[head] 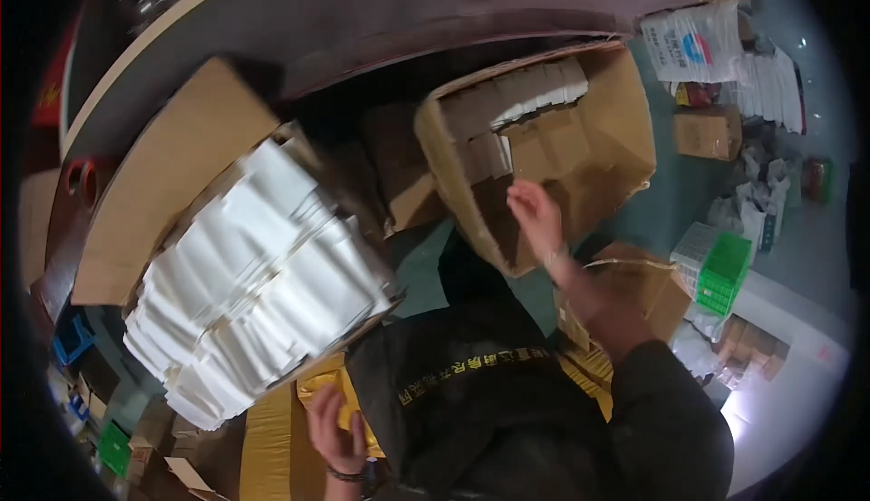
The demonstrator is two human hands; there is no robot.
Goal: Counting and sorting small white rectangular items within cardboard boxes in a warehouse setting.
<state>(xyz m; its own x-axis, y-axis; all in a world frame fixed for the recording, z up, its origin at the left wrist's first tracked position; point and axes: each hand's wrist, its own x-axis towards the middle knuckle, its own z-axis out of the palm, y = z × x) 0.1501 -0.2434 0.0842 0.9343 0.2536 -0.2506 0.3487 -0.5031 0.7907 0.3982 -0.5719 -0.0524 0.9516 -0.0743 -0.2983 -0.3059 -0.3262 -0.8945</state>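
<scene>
My right hand [537, 219], a band at its wrist, is over the near side of an open cardboard box [605, 161]. Its fingers are loosely curled, with nothing visible in them. Along that box's far side runs a row of thin white packs [544, 93]; bare cardboard shows beside them. To the left, a second cardboard box is filled with tightly packed rows of white, paper-like packs [272, 277], its long flap [177, 188] folded outward. Low in the view, my left hand [333, 429] has its fingers apart near yellow packaging [326, 382], below the filled box, and appears to hold nothing.
A dark table or counter edge [442, 5] curves across the top. On the floor at right are a printed white sack [693, 42], a small carton [707, 133], plastic bags and a green crate [724, 273]. Another carton [639, 290] stands beside my right forearm. A dark apron bearing writing covers my lap.
</scene>
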